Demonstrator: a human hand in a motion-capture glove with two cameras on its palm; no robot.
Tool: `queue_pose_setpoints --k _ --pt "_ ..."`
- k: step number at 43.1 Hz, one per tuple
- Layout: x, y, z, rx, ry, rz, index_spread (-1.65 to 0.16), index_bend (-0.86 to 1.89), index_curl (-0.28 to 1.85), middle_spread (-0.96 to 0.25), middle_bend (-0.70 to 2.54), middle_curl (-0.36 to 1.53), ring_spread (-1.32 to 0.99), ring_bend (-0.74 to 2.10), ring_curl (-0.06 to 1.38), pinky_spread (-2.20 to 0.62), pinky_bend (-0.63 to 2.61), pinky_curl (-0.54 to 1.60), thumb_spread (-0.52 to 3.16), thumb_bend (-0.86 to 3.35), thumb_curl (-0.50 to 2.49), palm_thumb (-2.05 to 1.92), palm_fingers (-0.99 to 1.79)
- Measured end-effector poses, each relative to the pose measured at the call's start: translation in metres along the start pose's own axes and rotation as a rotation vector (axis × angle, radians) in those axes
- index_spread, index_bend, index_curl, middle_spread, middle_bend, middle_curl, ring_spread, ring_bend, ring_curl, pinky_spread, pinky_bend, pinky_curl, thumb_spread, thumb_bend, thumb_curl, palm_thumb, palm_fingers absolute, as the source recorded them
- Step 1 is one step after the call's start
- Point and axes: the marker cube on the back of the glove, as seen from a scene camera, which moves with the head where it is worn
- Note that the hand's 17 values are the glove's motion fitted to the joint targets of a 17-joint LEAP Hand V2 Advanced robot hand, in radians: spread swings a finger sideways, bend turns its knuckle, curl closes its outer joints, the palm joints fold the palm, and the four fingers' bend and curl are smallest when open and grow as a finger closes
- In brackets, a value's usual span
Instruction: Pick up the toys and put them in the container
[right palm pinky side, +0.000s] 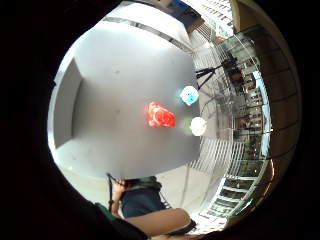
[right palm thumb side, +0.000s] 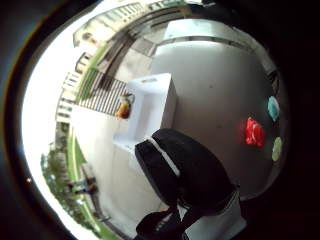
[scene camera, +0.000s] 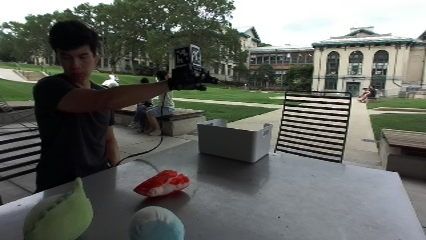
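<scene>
Writing: none readable on the toys, the container or the surface.
Grip: the gloved right hand (scene camera: 187, 80) is raised at the end of an outstretched arm, high above the surface (scene camera: 279, 195) and over the side where the container stands; whether its fingers are open or closed cannot be told, and nothing shows in it.
Container: one white open-topped box (scene camera: 234, 141) stands on the surface at its far edge, below and a little beyond the grip.
Red toy: one red and white soft toy (scene camera: 162, 183) lies on the surface, apart from the container, lower than the grip and nearer the outside camera.
Green toy: one pale green plush (scene camera: 60, 216) lies at the near corner, well apart from the grip.
Blue toy: one light blue, rounded plush (scene camera: 156, 224) lies at the near edge, just beside the green toy.
Count: three toys, all on the surface, outside the container; one container.
Chair: a black slatted chair (scene camera: 313, 125) stands behind the surface, beside the container.
</scene>
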Motion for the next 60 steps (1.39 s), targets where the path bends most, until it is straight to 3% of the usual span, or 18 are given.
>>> queue_pose_setpoints --k 7,15,30,60 --pt "0.001 0.006 -0.002 -0.013 -0.008 -0.008 -0.20 0.16 0.08 -0.04 0.27 0.11 -0.08 0.19 0.05 0.01 0.42 0.14 0.77 -0.06 0.02 -0.09 0.07" --pt "0.031 0.014 0.007 -0.022 0.001 0.008 -0.25 0.16 0.13 -0.04 0.29 0.16 -0.11 0.21 0.08 0.01 0.46 0.19 0.94 -0.09 0.04 -0.13 0.03" --pt "0.123 0.023 0.042 -0.016 0.007 0.041 -0.28 0.17 0.21 -0.05 0.29 0.24 -0.12 0.21 0.14 0.02 0.49 0.24 0.97 -0.10 0.07 -0.15 -0.02" --pt "0.246 0.029 0.204 -0.162 -0.039 0.118 -0.31 0.10 0.21 -0.05 0.25 0.33 -0.10 0.20 0.22 0.04 0.57 0.32 0.88 -0.10 0.13 -0.14 -0.11"
